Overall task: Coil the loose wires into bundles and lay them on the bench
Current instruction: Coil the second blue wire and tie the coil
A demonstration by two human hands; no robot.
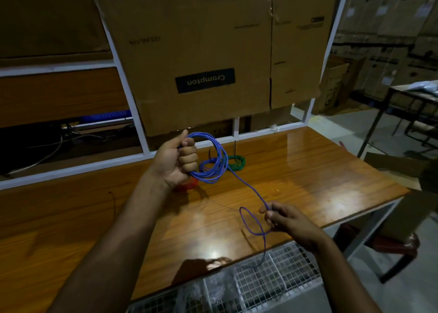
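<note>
My left hand (178, 160) is raised above the wooden bench (308, 170) and grips a coil of blue wire (214, 161) in its fist. From the coil a loose blue strand runs down and to the right into my right hand (282, 219), which pinches it between thumb and fingers. Past that hand the strand forms a small loop and its tail drops over the bench's front edge. A green wire bundle (235, 164) lies on the bench behind the blue coil. A red bundle (189, 184) lies partly hidden under my left hand.
A large upside-down cardboard box (213, 40) hangs over the back of the bench inside a white frame (128, 92). A white wire-mesh basket (260, 282) sits below the front edge. A thin dark wire (113, 201) lies at the left. Another table (403, 94) stands at the right.
</note>
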